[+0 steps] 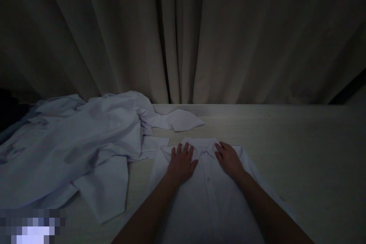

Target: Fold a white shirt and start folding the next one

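A white button-up shirt (198,202) lies spread out front side up, its collar at the far end and a button showing on the placket. My left hand (182,163) rests flat on the shirt just left of the collar, fingers spread. On the other side, my right hand (228,158) touches the shirt beside the right collar point, its fingers slightly bent and apart. Neither hand appears to grasp the cloth. Both sleeves run down along the sides, partly covered by my forearms.
A rumpled heap of white shirts (114,129) lies to the left, one sleeve reaching toward the collar. Behind hang long grey-brown curtains (228,45). The pale wood-grained surface (314,152) extends to the right. A pixelated patch covers the lower left corner.
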Motion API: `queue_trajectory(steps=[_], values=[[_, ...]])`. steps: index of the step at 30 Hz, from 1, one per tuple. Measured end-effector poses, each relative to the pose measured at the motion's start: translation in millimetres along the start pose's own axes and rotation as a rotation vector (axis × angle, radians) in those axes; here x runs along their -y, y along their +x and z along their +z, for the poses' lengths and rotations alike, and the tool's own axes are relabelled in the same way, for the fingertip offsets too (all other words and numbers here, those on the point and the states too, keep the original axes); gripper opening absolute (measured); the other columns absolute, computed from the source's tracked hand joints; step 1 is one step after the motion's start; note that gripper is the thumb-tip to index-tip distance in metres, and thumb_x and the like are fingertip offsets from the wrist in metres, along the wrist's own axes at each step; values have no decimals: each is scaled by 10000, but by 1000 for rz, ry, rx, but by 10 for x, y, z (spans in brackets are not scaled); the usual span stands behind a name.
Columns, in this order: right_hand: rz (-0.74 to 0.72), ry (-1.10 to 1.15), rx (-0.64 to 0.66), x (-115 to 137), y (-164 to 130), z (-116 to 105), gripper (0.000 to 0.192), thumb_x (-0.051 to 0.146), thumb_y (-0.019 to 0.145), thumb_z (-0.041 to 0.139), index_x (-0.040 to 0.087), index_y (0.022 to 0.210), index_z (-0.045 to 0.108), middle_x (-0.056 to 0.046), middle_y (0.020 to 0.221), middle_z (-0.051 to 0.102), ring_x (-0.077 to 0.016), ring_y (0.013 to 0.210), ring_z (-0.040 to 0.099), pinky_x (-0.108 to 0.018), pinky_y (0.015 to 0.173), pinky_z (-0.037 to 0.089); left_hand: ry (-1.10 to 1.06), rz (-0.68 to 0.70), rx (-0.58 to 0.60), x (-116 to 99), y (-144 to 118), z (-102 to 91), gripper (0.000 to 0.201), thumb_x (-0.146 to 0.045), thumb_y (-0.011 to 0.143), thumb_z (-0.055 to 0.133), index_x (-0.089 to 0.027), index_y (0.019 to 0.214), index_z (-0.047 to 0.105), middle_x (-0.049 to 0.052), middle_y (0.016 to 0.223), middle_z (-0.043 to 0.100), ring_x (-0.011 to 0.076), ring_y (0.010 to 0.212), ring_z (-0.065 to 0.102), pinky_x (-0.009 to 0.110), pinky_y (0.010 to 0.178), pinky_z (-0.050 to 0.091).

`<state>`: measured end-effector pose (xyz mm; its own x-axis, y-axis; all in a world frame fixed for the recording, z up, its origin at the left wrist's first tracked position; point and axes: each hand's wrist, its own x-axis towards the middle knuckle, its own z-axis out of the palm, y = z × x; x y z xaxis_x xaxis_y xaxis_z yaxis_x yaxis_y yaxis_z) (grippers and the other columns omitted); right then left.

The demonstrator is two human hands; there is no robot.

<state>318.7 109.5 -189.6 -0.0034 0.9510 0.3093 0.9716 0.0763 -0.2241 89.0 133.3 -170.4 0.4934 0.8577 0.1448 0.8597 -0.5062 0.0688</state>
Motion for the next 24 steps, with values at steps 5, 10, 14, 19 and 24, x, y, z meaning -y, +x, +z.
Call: queue_trajectory(steps=[5,10,14,19,24], values=[[-2,-66,62,46,10,-78,454,345,911,370,160,1314,463,-169,1342,478,-252,1243,418,-428,1023,337,10,-12,22,-6,37,-12,610,-521,871,240,-206,1389,307,114,1498,295,377,1361,234,598,1072,191],[-48,-59,-31,239,-70,-189,472,281,886,398,87,1314,440,-175,1382,433,-254,1263,397,-409,1053,323,21,35,-55,-44,-15,-155,588,-455,881,279,-127,1365,344,153,1462,350,345,1369,233,521,1105,205],[-228,3,-38,470,-131,-183,393,185,875,373,140,1230,534,-105,1328,513,-200,1233,435,-365,1077,308,15,105,-103,-110,-192,-184,509,-321,885,304,-121,1349,364,147,1428,407,288,1344,312,456,1108,251],[-208,-73,36,620,-59,-107,393,235,877,405,139,1236,531,-127,1262,555,-236,1203,451,-390,1047,322,-40,105,-61,-287,-468,-208,498,-390,881,342,-199,1339,392,135,1427,414,308,1328,345,516,1088,287],[-169,-133,56,662,-22,-95,425,299,890,392,143,1272,491,-150,1205,562,-256,1172,448,-420,1019,313,-85,181,-93,-328,-1107,-419,521,-422,883,339,-271,1382,322,75,1473,354,270,1360,299,489,1072,361]])
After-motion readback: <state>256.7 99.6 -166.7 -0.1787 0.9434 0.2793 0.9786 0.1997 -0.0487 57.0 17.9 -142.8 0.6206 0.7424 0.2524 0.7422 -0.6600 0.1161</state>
